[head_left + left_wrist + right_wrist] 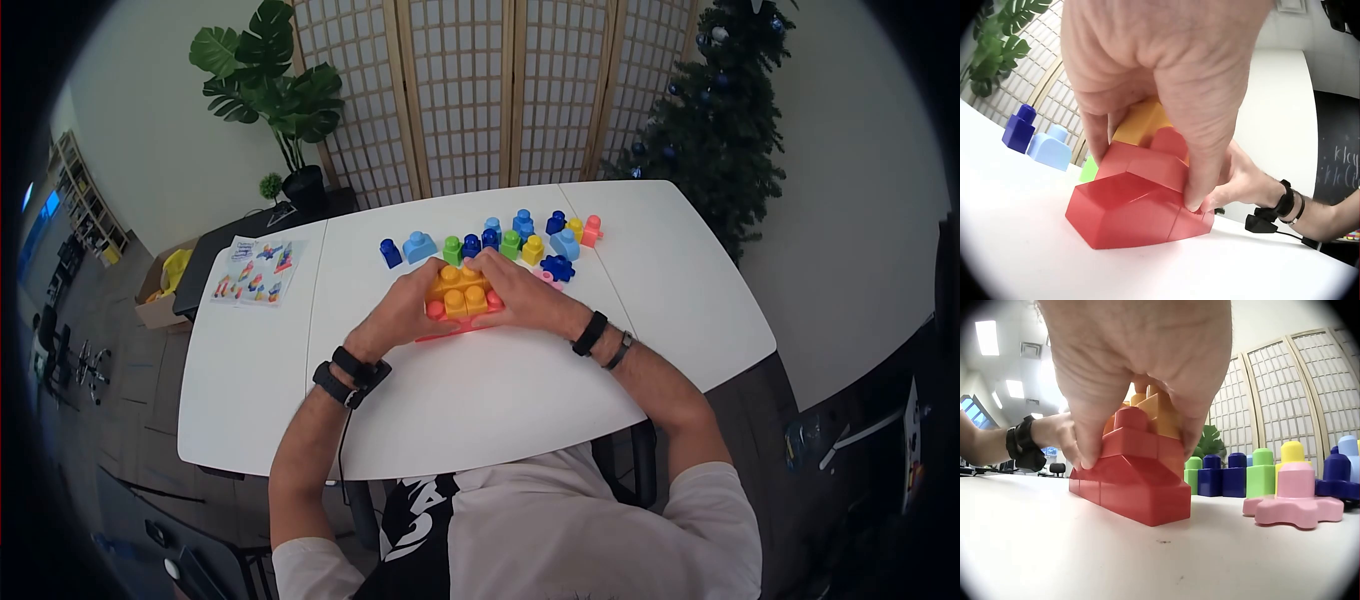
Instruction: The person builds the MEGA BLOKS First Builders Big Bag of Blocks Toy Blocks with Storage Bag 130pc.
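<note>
On the white table (400,420) stands a build of toy building blocks, with red slanted pieces (1129,490) low down and orange-yellow studded blocks (463,300) on top. My left hand (405,305) grips its left end, thumb on the near side and fingers over the far side. At the other end my right hand (525,297) holds it the same way. Both thumbs press the near side close to each other. The palms hide part of the upper blocks in the wrist views. The red bottom (1129,215) sits at the table surface.
Behind the build are several loose blocks, among them a dark blue one (390,253), a light blue one (419,246) and a green one (453,249). A pink flower-shaped piece (1294,503) lies right of it. A printed picture sheet (260,270) lies at the table's left.
</note>
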`<action>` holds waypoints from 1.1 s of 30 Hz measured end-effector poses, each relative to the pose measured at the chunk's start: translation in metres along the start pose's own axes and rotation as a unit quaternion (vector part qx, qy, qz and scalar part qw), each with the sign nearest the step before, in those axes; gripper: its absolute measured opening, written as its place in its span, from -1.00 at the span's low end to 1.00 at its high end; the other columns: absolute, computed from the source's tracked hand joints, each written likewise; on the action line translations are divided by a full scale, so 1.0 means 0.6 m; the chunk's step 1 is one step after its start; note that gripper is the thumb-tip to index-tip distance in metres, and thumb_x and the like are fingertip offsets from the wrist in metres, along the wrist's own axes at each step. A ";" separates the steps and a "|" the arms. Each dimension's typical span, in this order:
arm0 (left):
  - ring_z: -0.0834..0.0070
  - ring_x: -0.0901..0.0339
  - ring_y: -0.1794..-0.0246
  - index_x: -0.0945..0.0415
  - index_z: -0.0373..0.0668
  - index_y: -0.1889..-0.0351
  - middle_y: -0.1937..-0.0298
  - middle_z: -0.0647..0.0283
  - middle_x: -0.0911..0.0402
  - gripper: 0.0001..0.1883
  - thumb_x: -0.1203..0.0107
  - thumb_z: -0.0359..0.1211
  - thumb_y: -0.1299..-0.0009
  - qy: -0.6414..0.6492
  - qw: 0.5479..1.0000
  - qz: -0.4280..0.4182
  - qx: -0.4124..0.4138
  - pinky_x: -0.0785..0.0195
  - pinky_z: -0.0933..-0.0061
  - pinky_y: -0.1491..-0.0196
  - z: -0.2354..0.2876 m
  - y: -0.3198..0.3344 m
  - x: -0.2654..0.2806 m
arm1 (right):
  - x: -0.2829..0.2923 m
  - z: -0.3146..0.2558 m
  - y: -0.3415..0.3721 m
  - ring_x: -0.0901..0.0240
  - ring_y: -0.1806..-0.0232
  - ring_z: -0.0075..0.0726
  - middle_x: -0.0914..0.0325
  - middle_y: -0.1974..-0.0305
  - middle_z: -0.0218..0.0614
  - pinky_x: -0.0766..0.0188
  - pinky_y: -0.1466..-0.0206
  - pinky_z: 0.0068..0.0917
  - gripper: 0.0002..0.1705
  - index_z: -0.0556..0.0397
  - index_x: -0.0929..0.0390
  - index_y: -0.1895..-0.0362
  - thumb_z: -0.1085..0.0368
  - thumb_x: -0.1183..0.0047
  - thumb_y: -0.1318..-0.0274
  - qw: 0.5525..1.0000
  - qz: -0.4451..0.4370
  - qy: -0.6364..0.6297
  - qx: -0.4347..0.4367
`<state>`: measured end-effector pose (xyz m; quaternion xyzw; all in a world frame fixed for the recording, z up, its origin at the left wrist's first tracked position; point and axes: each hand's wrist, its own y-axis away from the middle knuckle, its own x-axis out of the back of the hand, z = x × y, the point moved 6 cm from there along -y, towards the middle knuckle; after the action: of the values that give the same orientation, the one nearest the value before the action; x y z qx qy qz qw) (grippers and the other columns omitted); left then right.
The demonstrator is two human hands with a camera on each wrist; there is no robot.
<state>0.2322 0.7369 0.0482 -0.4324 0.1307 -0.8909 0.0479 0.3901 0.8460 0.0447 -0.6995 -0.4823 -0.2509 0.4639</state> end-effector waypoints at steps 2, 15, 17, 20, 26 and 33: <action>-0.03 -0.70 -0.18 -0.37 -0.25 -0.29 -0.13 -0.08 -0.70 -0.18 -0.68 -0.28 -0.18 -0.005 1.000 -0.003 -0.001 -0.57 0.18 -0.23 0.003 -0.003 0.003 | 0.000 0.001 -0.003 -0.39 -0.36 0.17 -0.33 -0.22 -0.02 -0.44 -0.43 -0.06 0.02 0.21 -0.27 -0.47 0.04 -0.58 -0.09 1.000 -0.001 0.006 0.002; 0.00 -0.59 -0.39 -0.28 -0.22 -0.57 -0.37 -0.12 -0.58 0.06 -0.69 -0.12 -0.18 -0.120 0.992 0.013 -0.024 -0.52 0.16 -0.38 0.010 -0.003 0.024 | 0.038 0.002 -0.019 -0.53 -0.31 -0.04 -0.50 -0.22 -0.07 -0.51 -0.33 -0.18 -0.20 0.11 -0.36 -0.35 0.03 -0.51 -0.24 0.998 -0.016 -0.041 -0.048; 0.02 -0.57 -0.41 -0.28 -0.21 -0.59 -0.42 -0.10 -0.55 0.03 -0.63 -0.06 -0.26 -0.120 0.991 0.047 -0.040 -0.52 0.15 -0.39 0.014 -0.005 0.039 | 0.052 0.027 -0.023 -0.56 -0.27 -0.12 -0.56 -0.20 -0.09 -0.53 -0.29 -0.22 -0.29 0.11 -0.41 -0.32 0.02 -0.46 -0.31 0.997 0.007 -0.070 -0.042; 0.05 -0.58 -0.41 -0.32 -0.22 -0.57 -0.45 -0.06 -0.54 -0.12 -0.47 -0.01 -0.43 -0.086 0.992 0.091 -0.028 -0.55 0.13 -0.36 -0.012 -0.020 0.066 | 0.108 0.082 -0.019 -0.67 -0.02 -0.18 -0.70 -0.01 -0.13 -0.61 -0.11 -0.27 -0.58 0.10 -0.57 -0.19 0.09 -0.25 -0.48 0.985 0.122 -0.014 -0.118; 0.09 -0.68 -0.25 -0.47 -0.26 -0.42 -0.32 -0.02 -0.67 -0.52 -0.23 -0.24 -0.63 -0.096 0.984 0.150 -0.015 -0.61 0.14 -0.17 -0.082 -0.064 0.112 | 0.122 0.151 0.028 -0.69 -0.02 0.10 -0.73 0.04 0.00 -0.61 -0.11 -0.08 -0.58 0.15 -0.59 -0.06 0.18 -0.38 -0.26 0.968 0.108 0.147 -0.170; 0.07 -0.70 -0.19 -0.62 -0.18 -0.25 -0.19 0.05 -0.74 -0.64 -0.29 -0.36 -0.52 -0.125 0.973 0.182 0.063 -0.60 0.12 -0.22 -0.161 -0.060 0.126 | 0.099 0.168 0.041 -0.66 0.01 0.20 -0.73 0.19 -0.05 -0.58 -0.05 0.02 -0.67 0.15 -0.65 0.08 0.23 -0.41 -0.16 0.973 0.081 0.114 -0.182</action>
<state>0.1108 0.7750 0.0581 -0.5057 0.1440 -0.8124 0.2520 0.4268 0.9595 0.0371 -0.7756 -0.3141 -0.3741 0.3998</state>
